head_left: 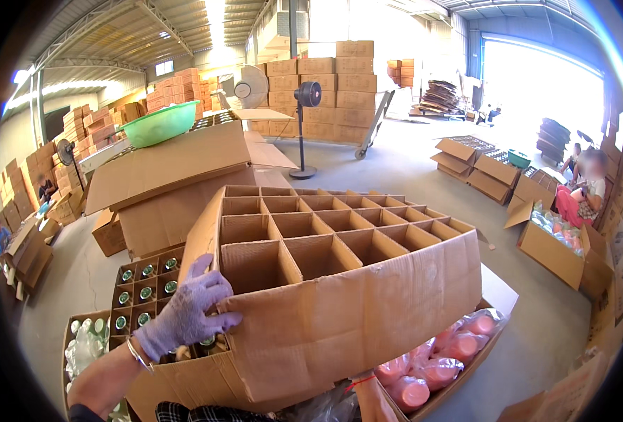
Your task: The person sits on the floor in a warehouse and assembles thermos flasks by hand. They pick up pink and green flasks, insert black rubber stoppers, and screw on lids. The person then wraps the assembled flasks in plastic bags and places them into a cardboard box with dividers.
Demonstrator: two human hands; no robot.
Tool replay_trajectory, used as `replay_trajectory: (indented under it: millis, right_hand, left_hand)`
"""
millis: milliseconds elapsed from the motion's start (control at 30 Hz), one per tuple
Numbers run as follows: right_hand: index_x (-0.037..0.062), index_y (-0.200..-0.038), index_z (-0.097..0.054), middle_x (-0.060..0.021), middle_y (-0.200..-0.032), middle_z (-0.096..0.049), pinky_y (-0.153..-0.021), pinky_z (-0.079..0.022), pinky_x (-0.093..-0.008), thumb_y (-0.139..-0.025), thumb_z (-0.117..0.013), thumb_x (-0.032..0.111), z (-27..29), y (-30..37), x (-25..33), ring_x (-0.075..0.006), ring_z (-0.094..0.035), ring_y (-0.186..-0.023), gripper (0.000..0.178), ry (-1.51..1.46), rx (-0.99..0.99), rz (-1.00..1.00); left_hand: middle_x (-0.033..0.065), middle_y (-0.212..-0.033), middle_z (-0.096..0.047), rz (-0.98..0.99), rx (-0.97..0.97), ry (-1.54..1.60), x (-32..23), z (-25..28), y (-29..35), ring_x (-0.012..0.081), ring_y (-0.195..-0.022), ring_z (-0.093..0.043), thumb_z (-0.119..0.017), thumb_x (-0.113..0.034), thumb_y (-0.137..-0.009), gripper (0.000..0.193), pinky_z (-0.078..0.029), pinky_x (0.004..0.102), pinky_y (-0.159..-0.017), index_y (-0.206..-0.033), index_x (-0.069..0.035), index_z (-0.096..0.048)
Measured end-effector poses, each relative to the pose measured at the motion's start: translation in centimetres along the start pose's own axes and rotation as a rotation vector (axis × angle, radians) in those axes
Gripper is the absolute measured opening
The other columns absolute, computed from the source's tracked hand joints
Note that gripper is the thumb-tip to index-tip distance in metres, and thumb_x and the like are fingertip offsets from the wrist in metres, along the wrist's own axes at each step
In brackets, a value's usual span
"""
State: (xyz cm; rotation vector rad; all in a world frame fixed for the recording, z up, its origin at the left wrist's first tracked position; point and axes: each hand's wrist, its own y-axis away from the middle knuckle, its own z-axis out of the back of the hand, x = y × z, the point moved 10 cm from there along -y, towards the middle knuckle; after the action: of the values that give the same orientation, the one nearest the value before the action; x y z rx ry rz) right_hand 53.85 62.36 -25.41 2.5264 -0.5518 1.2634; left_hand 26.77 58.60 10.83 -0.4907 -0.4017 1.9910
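Observation:
A large open cardboard box (354,316) with a grid of cardboard dividers is tilted toward me, and its visible cells look bare. My left hand (188,309), in a greyish-purple glove, is closed on the box's near left corner. Of my right arm only the wrist (369,395) with a red string shows, below the box; the box hides that hand and its fingers. Beneath and to the left stands a divided carton (178,383) holding several glass bottles (146,292) with greenish tops.
Right of me, a carton (438,404) contains bagged pink items (459,346). At far left a carton (64,352) holds plastic-wrapped things. Ahead are a large carton (178,162), a green basin (160,125) and a standing fan (307,95). A person (593,186) sits among cartons at right.

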Motion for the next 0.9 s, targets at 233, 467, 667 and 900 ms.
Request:
replay_trajectory:
  millis: [233,467,667,900]
  right_hand:
    - [0.0001,-0.141,-0.043,-0.0101,-0.11,-0.064,-0.084,-0.05,-0.0336,-0.088,-0.069,0.015,1.3,-2.1,6.9,-0.0261,-0.061,-0.098,0.061,0.055,-0.089,0.167]
    - [-0.001,-0.141,-0.043,-0.0108,-0.107,-0.065,-0.082,-0.05,-0.0336,-0.087,-0.07,0.014,-2.1,-16.1,18.0,-0.0263,-0.061,-0.096,0.062,0.171,-0.18,0.516]
    - [-0.002,-0.14,-0.043,-0.0113,-0.105,-0.065,-0.08,-0.051,-0.0335,-0.087,-0.07,0.013,5.9,-22.8,12.8,-0.0265,-0.062,-0.093,0.062,0.426,-0.315,0.456]
    - [0.0074,-0.137,-0.052,-0.0036,-0.107,-0.061,-0.076,-0.048,-0.0282,-0.089,-0.067,0.025,5.0,-10.0,-5.7,-0.0141,-0.059,-0.09,0.053,0.475,0.011,-0.106]
  left_hand:
    - [0.0106,-0.082,-0.051,-0.221,-0.118,0.117,-5.2,-0.1,-4.7,0.0335,-0.078,-0.053,-0.081,-0.013,-0.067,0.029,-0.043,0.0523,-0.089,-0.079,-0.003,-0.056]
    - [0.0235,-0.135,-0.052,-0.085,-0.31,-0.016,8.2,-4.6,-19.6,0.0431,-0.126,-0.047,-0.071,-0.018,-0.083,0.054,-0.041,0.044,-0.106,-0.131,-0.001,-0.052]
    - [0.023,-0.142,-0.049,0.003,-0.185,0.118,10.3,-7.4,-13.5,0.0376,-0.134,-0.045,-0.064,-0.022,-0.093,0.051,-0.037,0.0414,-0.111,-0.137,0.0,-0.048]
    - [0.0163,-0.123,-0.066,1.031,0.319,0.294,12.0,-1.4,21.6,0.0315,-0.117,-0.062,-0.066,-0.018,-0.089,0.038,-0.048,0.039,-0.101,-0.124,-0.002,-0.061]
